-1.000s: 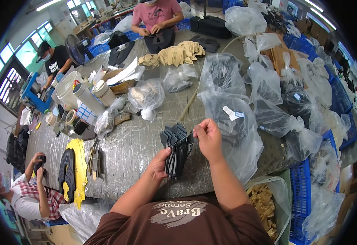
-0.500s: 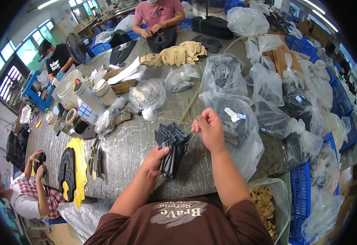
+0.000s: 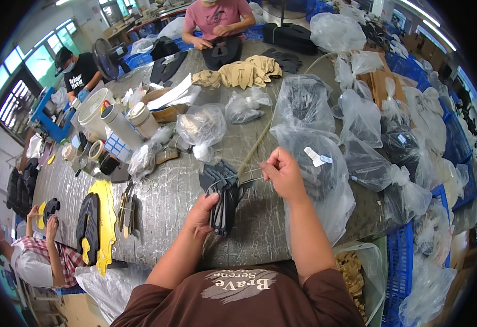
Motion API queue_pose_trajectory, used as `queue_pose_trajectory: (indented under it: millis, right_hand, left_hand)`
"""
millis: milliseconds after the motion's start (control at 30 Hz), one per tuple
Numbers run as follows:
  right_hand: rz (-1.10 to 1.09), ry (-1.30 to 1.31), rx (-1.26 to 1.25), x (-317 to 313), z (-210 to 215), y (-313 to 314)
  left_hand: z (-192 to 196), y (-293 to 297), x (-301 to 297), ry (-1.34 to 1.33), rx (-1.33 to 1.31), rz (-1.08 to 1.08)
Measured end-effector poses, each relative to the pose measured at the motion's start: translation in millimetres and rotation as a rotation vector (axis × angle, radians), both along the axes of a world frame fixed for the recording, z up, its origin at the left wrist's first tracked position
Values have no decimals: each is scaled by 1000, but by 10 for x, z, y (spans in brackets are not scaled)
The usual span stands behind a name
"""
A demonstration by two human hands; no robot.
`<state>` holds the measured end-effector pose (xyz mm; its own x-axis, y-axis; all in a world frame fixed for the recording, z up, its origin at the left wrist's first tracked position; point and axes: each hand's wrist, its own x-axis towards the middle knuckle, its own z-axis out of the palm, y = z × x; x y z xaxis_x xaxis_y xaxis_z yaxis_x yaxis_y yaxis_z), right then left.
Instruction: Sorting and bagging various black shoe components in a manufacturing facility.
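My left hand (image 3: 202, 213) is wrapped round a bundle of dark grey and black flat cut pieces (image 3: 223, 199), thumb across its near side. The pieces stand stacked on edge, their stepped ends spreading at the top. To the right of the bundle, my right hand (image 3: 283, 173) is closed in a pinch. Between its fingertips and the bundle runs a thin looped band (image 3: 253, 174), likely a rubber band, drawn taut in two strands. What the pieces are made of cannot be made out.
Clear bags of dark pieces (image 3: 312, 169) lie right of my hands. Yellow sheets (image 3: 106, 229) and a tied bundle of strips (image 3: 126, 211) lie left. Beyond stand tubs (image 3: 142, 120) and tan pieces (image 3: 241, 72). Co-workers sit across (image 3: 218, 22) and at left (image 3: 42, 261). A blue crate (image 3: 399, 272) stands right.
My right hand has turned, and the band now shows as a wider loop of two strands. The bundle has tipped slightly to the left. The co-worker across has moved their hands apart.
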<state>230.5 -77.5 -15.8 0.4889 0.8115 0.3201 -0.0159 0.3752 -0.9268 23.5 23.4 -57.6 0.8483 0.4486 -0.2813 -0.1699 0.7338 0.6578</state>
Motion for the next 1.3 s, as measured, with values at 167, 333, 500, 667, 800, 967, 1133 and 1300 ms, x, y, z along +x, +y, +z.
queue_pose_trajectory:
  millis: [167, 333, 500, 667, 800, 967, 1133, 1300]
  right_hand:
    - [-145, -389, -297, -52, -81, -201]
    - [-193, -337, -189, -94, -88, -316]
    - [-91, -684, -104, -504, 64, -365]
    - [-89, 284, -216, -611, -258, -400]
    - [-67, 342, -49, -877, -228, -420]
    - [-252, 592, -74, -685, -12, -854]
    - [-251, 567, 413, -299, 258, -1970]
    - [-381, 543, 468, -400, 155, -2575]
  left_hand:
    - [-92, 31, -6, -83, -138, 25]
    - [-127, -13, 63, 25, 61, 111]
    - [-55, -17, 86, 27, 88, 208]
    - [155, -211, 191, -18, 184, 118]
    - [229, -330, 291, 81, 701, -72]
    - [537, -578, 599, -183, 1262, 19]
    - [673, -1219, 734, 103, 1404, -353]
    - [103, -1678, 919, 105, 1947, -285]
